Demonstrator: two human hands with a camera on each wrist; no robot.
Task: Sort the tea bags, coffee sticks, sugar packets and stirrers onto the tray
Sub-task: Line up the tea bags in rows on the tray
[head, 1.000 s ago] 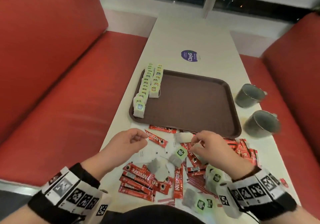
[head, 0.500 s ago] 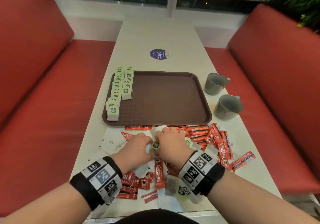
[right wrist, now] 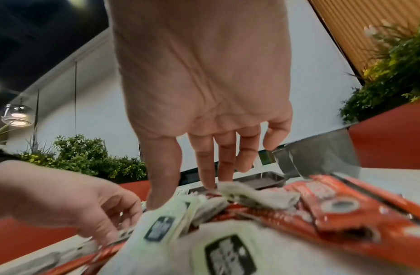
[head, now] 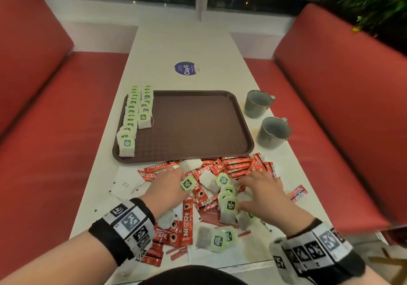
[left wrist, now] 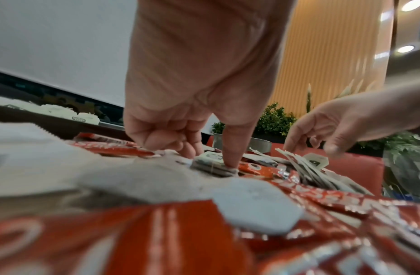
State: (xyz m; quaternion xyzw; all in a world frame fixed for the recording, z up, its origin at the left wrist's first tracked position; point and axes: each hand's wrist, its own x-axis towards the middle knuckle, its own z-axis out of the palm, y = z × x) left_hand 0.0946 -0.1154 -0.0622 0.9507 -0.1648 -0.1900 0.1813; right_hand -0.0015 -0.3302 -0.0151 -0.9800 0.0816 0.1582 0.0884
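Observation:
A brown tray (head: 198, 130) lies mid-table with two rows of green-tagged tea bags (head: 132, 117) along its left side. In front of it lies a mixed pile of red coffee sticks (head: 237, 165), loose tea bags (head: 230, 205), white sugar packets (head: 125, 182) and thin red sticks (head: 211, 215). My left hand (head: 176, 180) is down on the pile; its thumb and curled fingers (left wrist: 166, 139) pinch a green-tagged tea bag (left wrist: 211, 158). My right hand (head: 248, 191) hovers to the right with straight fingers (right wrist: 209, 167), touching a bunch of tea bags (right wrist: 251, 195).
Two grey metal cups (head: 257, 102) (head: 274, 132) stand right of the tray. A purple round sticker (head: 186, 68) sits farther up the table. Red bench seats (head: 55, 119) flank both sides. One coffee stick (head: 298, 193) lies alone near the right table edge.
My hands were together at the pile's middle; now they are apart. The right hand has moved right over the tea bags, and the left stays on a tagged tea bag.

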